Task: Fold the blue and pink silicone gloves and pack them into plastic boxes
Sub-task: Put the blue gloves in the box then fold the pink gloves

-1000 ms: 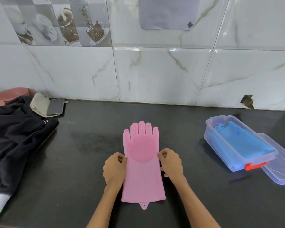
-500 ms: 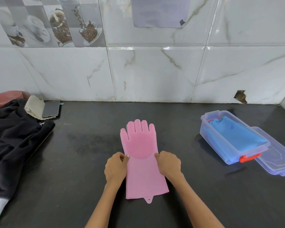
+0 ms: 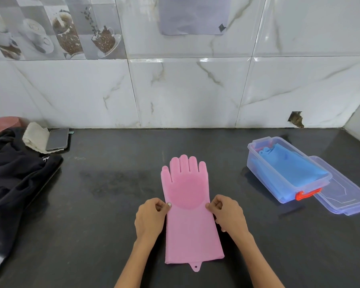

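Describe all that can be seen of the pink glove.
The pink glove looks like soft silicone. It lies flat and unfolded on the dark counter, palm up, fingers toward the wall, with a round bristled patch on the palm and a small hanging tab at the cuff. The left hand and right hand pinch its side edges.

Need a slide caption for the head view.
Both hands pinch the flat pink glove at its sides; blue glove already boxed.

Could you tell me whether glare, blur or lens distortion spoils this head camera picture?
Head view: sharp on the pink glove and both hands; glare only on the wall tiles; wide-angle bending curves the tile lines; soft sheen on the dark counter.
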`<state>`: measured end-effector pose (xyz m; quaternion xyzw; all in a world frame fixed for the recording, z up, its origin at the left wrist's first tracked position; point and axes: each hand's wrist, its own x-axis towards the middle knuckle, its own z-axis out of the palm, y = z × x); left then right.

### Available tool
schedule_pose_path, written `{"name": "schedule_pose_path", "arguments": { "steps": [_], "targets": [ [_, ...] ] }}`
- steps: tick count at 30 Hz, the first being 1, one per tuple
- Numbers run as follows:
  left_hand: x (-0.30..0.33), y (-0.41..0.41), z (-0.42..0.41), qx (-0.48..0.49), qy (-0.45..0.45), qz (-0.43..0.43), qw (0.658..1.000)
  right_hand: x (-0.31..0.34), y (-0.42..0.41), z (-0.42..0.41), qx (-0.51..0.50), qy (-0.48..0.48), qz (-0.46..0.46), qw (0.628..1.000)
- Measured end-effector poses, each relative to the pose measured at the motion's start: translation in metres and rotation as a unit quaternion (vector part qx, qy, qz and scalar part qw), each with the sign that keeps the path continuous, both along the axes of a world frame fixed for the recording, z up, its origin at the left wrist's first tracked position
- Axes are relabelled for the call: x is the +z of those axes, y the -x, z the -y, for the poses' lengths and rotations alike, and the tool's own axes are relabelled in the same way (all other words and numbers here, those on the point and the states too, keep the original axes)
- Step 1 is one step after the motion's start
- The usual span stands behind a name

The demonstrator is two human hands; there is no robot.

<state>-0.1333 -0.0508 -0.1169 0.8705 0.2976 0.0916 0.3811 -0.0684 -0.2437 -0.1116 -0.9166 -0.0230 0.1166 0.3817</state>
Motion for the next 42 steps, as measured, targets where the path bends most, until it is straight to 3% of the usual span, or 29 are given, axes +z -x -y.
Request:
{"name": "schedule_pose_path", "arguments": {
  "steps": [15, 19, 22, 24, 26, 28, 30, 33, 39, 42],
  "targets": [
    [0.001, -0.006, 0.006, -0.049, -0.139, -0.027, 0.989, -0.006, -0.009, 0.005, -0.006, -0.016, -0.045, 0.999],
    [-0.002, 0.0, 0.002, -0.081, -0.184, 0.052, 0.978, -0.009, -0.005, 0.009, 0.042, -0.073, 0.063, 0.994],
    [-0.003, 0.014, -0.017, -0.217, -0.258, 0.127, 0.933, -0.01, -0.009, 0.019, 0.191, 0.035, 0.16, 0.968],
    [-0.004, 0.016, -0.033, -0.325, -0.3, 0.085, 0.893, -0.008, -0.017, 0.027, 0.288, 0.135, 0.217, 0.923],
    [0.0, 0.014, -0.046, -0.363, -0.285, 0.047, 0.886, -0.007, -0.028, 0.035, 0.37, 0.194, 0.249, 0.874],
    [0.008, 0.009, -0.05, -0.398, -0.253, 0.061, 0.88, -0.004, -0.039, 0.039, 0.427, 0.223, 0.258, 0.837],
    [0.015, 0.003, -0.048, -0.488, -0.309, 0.05, 0.815, -0.003, -0.048, 0.042, 0.473, 0.241, 0.278, 0.801],
    [0.016, -0.005, -0.052, -0.525, -0.414, 0.058, 0.742, -0.005, -0.054, 0.041, 0.512, 0.257, 0.312, 0.758],
    [0.013, -0.017, -0.063, -0.568, -0.495, 0.074, 0.653, 0.003, -0.058, 0.042, 0.563, 0.236, 0.36, 0.705],
    [0.007, -0.022, -0.072, -0.594, -0.501, 0.158, 0.61, 0.004, -0.058, 0.045, 0.587, 0.212, 0.376, 0.685]
  ]
}}
